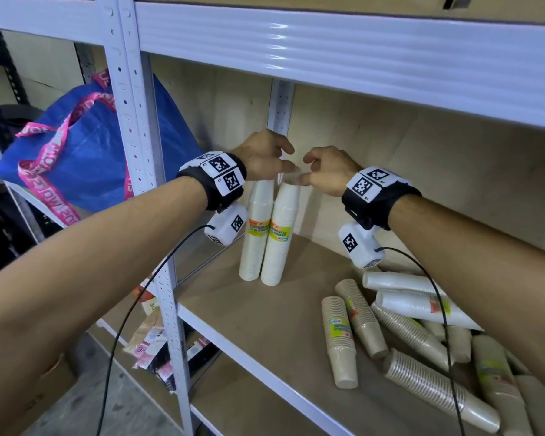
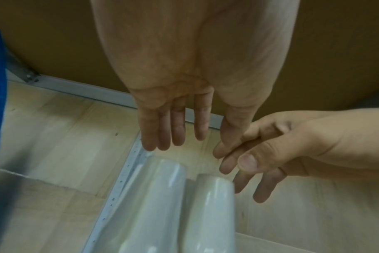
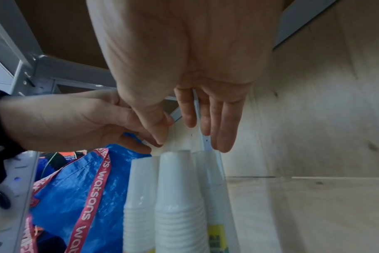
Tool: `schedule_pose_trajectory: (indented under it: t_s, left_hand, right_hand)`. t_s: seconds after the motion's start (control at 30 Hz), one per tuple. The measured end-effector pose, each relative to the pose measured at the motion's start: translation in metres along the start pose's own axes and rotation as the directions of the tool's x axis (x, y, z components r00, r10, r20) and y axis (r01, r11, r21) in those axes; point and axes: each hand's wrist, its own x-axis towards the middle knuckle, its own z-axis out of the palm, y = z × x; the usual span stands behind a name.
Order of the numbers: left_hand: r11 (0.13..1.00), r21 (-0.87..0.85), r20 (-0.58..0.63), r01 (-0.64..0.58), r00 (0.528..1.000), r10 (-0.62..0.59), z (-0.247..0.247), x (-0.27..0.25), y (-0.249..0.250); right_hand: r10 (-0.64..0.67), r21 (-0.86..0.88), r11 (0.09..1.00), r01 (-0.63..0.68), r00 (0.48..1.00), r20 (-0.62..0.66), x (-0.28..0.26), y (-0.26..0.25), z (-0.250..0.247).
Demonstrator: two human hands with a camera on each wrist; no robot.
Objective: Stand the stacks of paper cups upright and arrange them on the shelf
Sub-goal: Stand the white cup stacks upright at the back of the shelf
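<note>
Two tall white paper cup stacks (image 1: 255, 234) (image 1: 280, 240) stand upright side by side at the back left of the wooden shelf (image 1: 265, 325), each with a yellow label. My left hand (image 1: 274, 158) hovers just above the left stack's top and my right hand (image 1: 315, 168) above the right stack's top. In the left wrist view my left fingers (image 2: 177, 130) hang straight over both stacks (image 2: 162, 205). The right wrist view shows my right fingers (image 3: 206, 123) straight above the stack tops (image 3: 180, 196). Neither hand holds anything.
Several brown and white cup stacks (image 1: 422, 341) lie in a heap at the shelf's front right; one brown stack (image 1: 340, 341) stands near the edge. A blue bag with pink straps (image 1: 85, 152) sits left of the white post (image 1: 139, 152). An upper shelf beam (image 1: 328, 51) runs overhead.
</note>
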Motion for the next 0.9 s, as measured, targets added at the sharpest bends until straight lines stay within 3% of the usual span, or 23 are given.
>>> schedule_pose_trajectory:
  t_s: [0.23, 0.4, 0.67, 0.9]
  left_hand:
    - [0.989, -0.017, 0.038, -0.150, 0.988, 0.150, 0.024, 0.014, 0.053]
    - [0.973, -0.072, 0.134, -0.219, 0.965, 0.227, 0.064, 0.025, 0.083]
    - [0.963, -0.111, 0.324, -0.244, 0.907, 0.267, 0.148, 0.032, 0.097]
    - [0.977, -0.125, 0.458, -0.175, 0.863, 0.214, 0.220, 0.030, 0.069]
  right_hand:
    - [0.090, -0.096, 0.991, -0.097, 0.993, -0.072, -0.021, 0.046, -0.040]
    - [0.196, -0.142, 0.969, -0.203, 0.979, -0.059, -0.047, 0.087, -0.056]
    - [0.364, -0.146, 0.921, -0.360, 0.931, -0.002, -0.096, 0.154, -0.050]
    - [0.438, -0.123, 0.896, -0.427, 0.894, 0.093, -0.139, 0.193, -0.017]
